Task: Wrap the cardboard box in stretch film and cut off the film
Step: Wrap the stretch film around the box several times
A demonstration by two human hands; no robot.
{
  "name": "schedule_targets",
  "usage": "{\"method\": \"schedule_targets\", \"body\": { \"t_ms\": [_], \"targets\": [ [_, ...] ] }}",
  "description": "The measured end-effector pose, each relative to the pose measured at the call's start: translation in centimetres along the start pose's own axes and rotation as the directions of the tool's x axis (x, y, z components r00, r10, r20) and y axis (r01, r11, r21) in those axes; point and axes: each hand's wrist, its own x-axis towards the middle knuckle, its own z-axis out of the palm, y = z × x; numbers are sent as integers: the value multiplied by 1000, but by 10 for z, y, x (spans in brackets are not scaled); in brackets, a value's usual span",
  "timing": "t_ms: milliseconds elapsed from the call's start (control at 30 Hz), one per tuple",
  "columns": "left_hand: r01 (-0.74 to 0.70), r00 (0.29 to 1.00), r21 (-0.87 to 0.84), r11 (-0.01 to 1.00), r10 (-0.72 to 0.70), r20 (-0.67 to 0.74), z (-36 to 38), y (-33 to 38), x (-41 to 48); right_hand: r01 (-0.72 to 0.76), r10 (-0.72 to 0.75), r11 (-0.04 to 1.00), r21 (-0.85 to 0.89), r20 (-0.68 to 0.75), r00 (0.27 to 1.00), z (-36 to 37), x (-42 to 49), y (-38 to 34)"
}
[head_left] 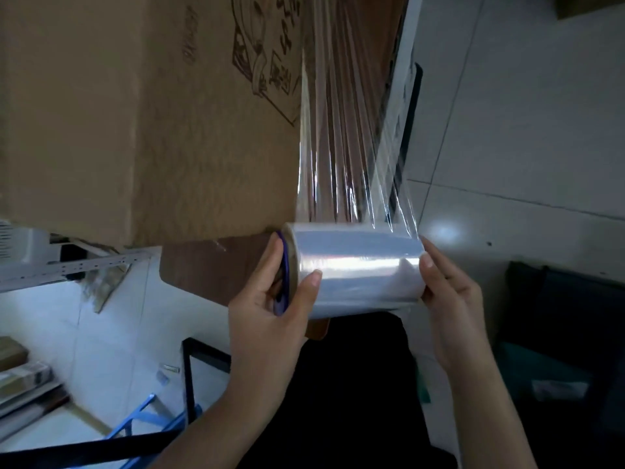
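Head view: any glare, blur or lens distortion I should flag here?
Head view: bright glare band along the stretch film roll and a light spot on the floor tiles; the cardboard box print looks soft and slightly blurred; the wide-angle lens tilts and bends the edges; both hands, left hand and right hand, are fairly sharp.

Cardboard box [142, 113] plain tan-brown, dark brown line print and lettering on one face. Film roll [358, 269] clear, milky white sheen; stretched film [345, 140] see-through with glossy streaks. Roll's end ring [285, 262] purple. Tabletop [216, 265] dark reddish-brown woodgrain. Floor [527, 113] pale grey tiles.
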Motion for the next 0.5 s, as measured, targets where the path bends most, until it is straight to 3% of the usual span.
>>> {"method": "schedule_targets", "body": {
  "t_ms": [333,500],
  "targets": [
    [13,1000,112,994,-11,-16,-42,-33,-11,-64,64,989,130,7,998,18,-29,66],
    [-22,999,161,987,14,51,-72,-50,0,-76,89,983,164,-69,994,42,-37,98]
  ]
}}
